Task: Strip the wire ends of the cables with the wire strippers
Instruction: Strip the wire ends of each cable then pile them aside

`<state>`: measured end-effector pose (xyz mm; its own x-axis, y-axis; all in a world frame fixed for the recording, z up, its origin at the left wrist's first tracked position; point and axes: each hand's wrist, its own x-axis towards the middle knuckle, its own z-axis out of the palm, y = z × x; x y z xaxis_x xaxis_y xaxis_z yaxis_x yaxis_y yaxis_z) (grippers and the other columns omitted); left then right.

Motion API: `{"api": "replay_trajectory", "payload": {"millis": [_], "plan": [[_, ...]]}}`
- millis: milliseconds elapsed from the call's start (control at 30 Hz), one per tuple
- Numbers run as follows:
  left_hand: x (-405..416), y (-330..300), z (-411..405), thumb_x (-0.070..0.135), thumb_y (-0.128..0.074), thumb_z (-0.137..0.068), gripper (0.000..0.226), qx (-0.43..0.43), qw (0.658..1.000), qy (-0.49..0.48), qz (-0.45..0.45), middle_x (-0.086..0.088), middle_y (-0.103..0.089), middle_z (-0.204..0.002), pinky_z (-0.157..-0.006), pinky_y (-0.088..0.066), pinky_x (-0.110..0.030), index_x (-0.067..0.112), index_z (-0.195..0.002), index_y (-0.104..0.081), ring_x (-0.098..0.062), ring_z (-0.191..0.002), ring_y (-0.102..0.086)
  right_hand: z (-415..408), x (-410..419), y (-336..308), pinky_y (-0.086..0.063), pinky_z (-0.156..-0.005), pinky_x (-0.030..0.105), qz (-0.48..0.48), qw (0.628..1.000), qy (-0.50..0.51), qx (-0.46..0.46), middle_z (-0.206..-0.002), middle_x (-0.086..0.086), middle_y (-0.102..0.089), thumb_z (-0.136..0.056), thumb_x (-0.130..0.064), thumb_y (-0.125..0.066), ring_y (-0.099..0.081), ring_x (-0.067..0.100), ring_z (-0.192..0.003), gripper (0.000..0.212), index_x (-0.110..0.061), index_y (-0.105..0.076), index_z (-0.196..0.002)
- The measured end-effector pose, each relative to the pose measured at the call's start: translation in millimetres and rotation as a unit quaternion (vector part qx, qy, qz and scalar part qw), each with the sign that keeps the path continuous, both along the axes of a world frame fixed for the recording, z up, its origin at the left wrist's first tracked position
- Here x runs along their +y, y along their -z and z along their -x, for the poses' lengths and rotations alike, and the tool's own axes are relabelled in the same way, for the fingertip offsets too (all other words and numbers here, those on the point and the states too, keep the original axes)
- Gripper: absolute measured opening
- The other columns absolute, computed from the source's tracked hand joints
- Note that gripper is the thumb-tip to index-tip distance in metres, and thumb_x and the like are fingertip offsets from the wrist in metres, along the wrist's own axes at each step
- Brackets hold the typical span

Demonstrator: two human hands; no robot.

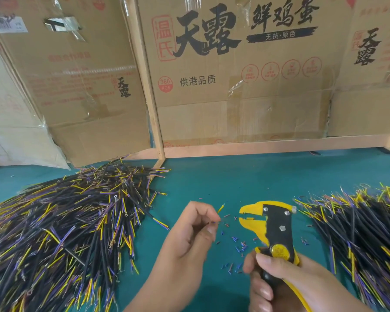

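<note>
The left hand (189, 233) pinches a thin cable end between thumb and curled fingertips; a short yellow wire tip (221, 207) sticks up and away from the fingers, and a thin purple strand shows just at the thumb; the rest of that cable is hidden by the hand. Just to the right of it, not touching, the right hand (286, 280) grips the handles of the yellow-and-black wire strippers (270, 224), fingers curled round them; the tool's yellow toothed jaws stand slightly parted and point toward the left hand's wire. Between and below the two hands, small blue, purple and reddish insulation scraps (236, 244) lie scattered on the green tabletop (212, 183). Left of the left hand a large heap of black-sheathed cables with yellow and purple wire ends (61, 228) spreads across the tabletop; right of the right hand lies a second pile of similar black cables (365, 239), near the tool but apart from it. Beyond both hands, brown cardboard boxes printed with black and red characters (234, 75) stand upright along the far edge, with light wooden strips (149, 97) between them.
</note>
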<state>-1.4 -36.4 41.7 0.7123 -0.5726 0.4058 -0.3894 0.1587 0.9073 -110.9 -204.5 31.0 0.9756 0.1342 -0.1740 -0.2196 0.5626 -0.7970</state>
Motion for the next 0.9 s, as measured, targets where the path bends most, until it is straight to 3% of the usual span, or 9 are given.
{"api": "replay_trajectory", "payload": {"millis": [400,600,900], "plan": [[1,2,3,0.019,-0.053,-0.089,0.02,-0.064,0.995,-0.067,-0.043,0.011,-0.058,-0.073,-0.054,-0.036,-0.016,0.037,-0.095,-0.061,-0.004,-0.06,-0.042,0,5,5,-0.049,-0.063,0.05,0.01,1.0,-0.004,-0.014,-0.064,0.021,-0.048,-0.055,-0.028,-0.098,-0.054,0.035,-0.057,0.058,0.008,-0.069,-0.089],[1,-2,7,0.018,-0.048,-0.095,0.016,-0.063,0.996,-0.044,-0.036,0.004,-0.053,-0.066,-0.059,-0.034,-0.016,0.033,-0.091,-0.051,-0.009,-0.061,-0.043,1,9,5,-0.052,-0.062,0.048,0.018,1.0,-0.005,-0.022,-0.062,0.02,-0.049,-0.057,-0.029,-0.096,-0.054,0.033,-0.055,0.053,0.005,-0.071,-0.088],[2,1,10,0.022,-0.041,-0.098,0.008,-0.039,0.998,-0.004,-0.049,0.005,-0.057,-0.071,-0.064,-0.035,-0.011,0.03,-0.094,-0.041,-0.003,-0.062,-0.044,4,11,4,-0.051,-0.062,0.048,0.017,1.0,0.012,-0.014,-0.065,0.02,-0.048,-0.069,-0.024,-0.081,-0.052,0.033,-0.057,0.039,0.007,-0.07,-0.091]]}}
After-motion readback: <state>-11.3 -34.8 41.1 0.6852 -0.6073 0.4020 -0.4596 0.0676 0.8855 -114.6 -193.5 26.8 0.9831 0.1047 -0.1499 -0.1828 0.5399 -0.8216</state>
